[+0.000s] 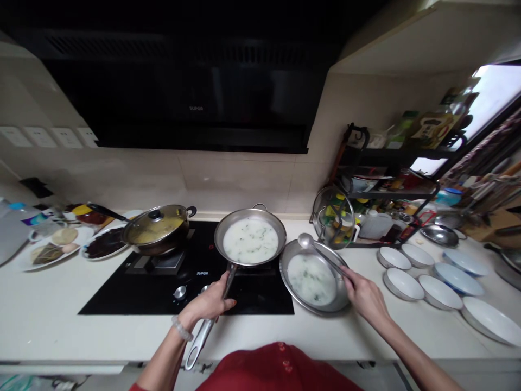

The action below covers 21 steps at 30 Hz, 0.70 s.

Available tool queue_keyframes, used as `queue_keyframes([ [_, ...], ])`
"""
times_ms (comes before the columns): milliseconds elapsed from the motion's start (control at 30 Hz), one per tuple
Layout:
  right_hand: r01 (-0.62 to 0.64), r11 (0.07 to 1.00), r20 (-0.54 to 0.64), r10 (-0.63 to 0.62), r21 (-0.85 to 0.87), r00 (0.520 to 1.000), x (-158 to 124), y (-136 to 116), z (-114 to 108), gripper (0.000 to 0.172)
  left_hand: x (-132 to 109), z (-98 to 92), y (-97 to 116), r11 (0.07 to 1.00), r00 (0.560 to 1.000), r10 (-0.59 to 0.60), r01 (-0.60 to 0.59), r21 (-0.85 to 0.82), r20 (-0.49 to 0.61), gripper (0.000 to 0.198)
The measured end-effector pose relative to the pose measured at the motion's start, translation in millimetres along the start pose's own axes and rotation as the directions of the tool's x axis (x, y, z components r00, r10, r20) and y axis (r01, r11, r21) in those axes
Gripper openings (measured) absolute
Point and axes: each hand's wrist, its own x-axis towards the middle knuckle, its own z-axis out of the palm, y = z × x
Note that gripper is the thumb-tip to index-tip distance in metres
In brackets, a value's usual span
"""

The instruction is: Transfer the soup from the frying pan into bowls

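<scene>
My left hand (pixel 209 300) is closed around the long metal handle of a wok (pixel 280 231) on the right burner. White soup (pixel 250 240) with green bits fills much of that wok. In my right hand (pixel 363 293) is a metal ladle (pixel 306 240), its bowl raised over the rim of a wide steel basin (pixel 342 304). The basin stands on the counter right of the stove and holds similar white soup with green pieces. What the ladle's bowl contains, if anything, I cannot make out.
A lidded pan (pixel 158 228) sits on the left burner of the black stove (pixel 122 296). Plates of food (pixel 24 264) stand at the left. Several white bowls (pixel 402 285) and a spice rack (pixel 391 193) with a leaning glass lid (pixel 334 217) occupy the right. A range hood (pixel 195 130) hangs above.
</scene>
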Motion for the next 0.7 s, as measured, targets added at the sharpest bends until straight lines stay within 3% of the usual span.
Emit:
queue_keyframes([
  [167, 0.075, 0.985, 0.049, -0.084, 0.157, 0.995, 38.2, -55.5, -21.8, 0.04, 2.0, -0.1, -0.8, 0.999, 0.999, 0.027, -0.026, 0.039, -0.018, 0.092],
  [367, 0.197, 0.98, 0.23, -0.198, 0.025, 0.953, 63.1, -120.8, -20.9, 0.042, 5.1, 1.0, -5.6, 0.997, 0.996, 0.06, -0.056, 0.059, -0.063, 0.089],
  [500, 0.236, 0.972, 0.29, -0.229, 0.011, 0.929, 74.5, -138.4, -10.9, 0.045, 2.6, 0.6, -3.0, 0.997, 0.994, 0.07, -0.068, 0.031, -0.078, 0.088],
  [600, 0.133, 0.972, 0.328, -0.191, 0.193, 0.925, 84.1, -141.6, -5.5, 0.036, -0.5, -0.4, 0.9, 0.999, 0.998, 0.036, -0.035, 0.01, -0.058, 0.089],
  [700, 0.011, 0.911, 0.336, -0.163, 0.411, 0.928, 95.6, -138.5, -1.4, 0.029, -1.8, -0.6, 2.2, 1.0, 0.999, 0.021, -0.022, -0.004, -0.046, 0.091],
])
